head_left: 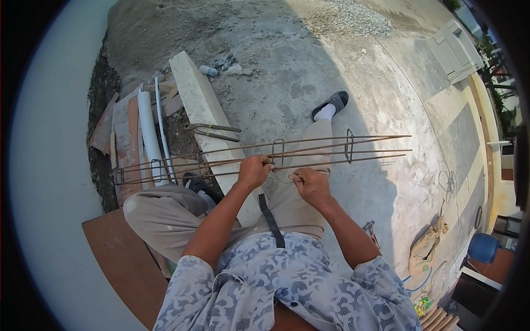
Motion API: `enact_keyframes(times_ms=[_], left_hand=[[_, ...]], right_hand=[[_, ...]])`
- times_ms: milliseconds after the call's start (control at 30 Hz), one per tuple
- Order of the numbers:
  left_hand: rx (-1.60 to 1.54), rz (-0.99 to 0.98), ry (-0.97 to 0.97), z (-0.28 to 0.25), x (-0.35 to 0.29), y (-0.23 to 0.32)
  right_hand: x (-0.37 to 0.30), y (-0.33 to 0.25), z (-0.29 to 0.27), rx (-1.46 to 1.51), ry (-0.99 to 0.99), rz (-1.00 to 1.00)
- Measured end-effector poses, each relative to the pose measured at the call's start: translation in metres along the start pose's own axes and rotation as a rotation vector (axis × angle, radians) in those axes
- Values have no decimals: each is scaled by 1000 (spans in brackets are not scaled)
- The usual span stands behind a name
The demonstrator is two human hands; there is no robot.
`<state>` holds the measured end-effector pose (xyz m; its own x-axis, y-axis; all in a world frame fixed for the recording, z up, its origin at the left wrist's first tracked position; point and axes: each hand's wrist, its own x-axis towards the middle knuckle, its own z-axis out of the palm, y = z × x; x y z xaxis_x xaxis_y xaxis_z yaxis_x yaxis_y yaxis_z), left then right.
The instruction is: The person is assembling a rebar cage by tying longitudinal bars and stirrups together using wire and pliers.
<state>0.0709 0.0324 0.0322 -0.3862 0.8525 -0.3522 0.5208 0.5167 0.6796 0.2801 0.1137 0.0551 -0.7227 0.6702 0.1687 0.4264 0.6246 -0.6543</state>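
Note:
A long, narrow rebar cage (320, 149) of thin rusty bars with several square stirrups lies across my lap and a pale concrete beam. My left hand (255, 171) is closed with its fingertips at the nearest bar, beside the middle stirrup (277, 153). Just to the right and slightly nearer, my right hand (312, 186) pinches a thin tie wire (284, 181). That wire curves between both hands; its end at the left fingers is hidden. Behind the cage, a rusty two-handled metal tool (214, 132) rests on the beam.
The concrete beam (201, 94) runs away from me at left. Beside it are white pipes (149, 124) and boards, close to a white wall (52, 165). A torn paper sack (426, 245), tangled wire (448, 182) and a blue drum (484, 248) are at right. Gravel (353, 19) lies far off.

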Motion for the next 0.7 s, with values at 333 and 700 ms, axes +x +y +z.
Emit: enact_keyframes(times_ms=[333, 700], left_hand=[[-179, 58, -62, 5, 13, -20], [-192, 26, -86, 4, 13, -7]], right_hand=[[-14, 24, 86, -140, -181, 209], [-3, 24, 114, -161, -94, 201]])
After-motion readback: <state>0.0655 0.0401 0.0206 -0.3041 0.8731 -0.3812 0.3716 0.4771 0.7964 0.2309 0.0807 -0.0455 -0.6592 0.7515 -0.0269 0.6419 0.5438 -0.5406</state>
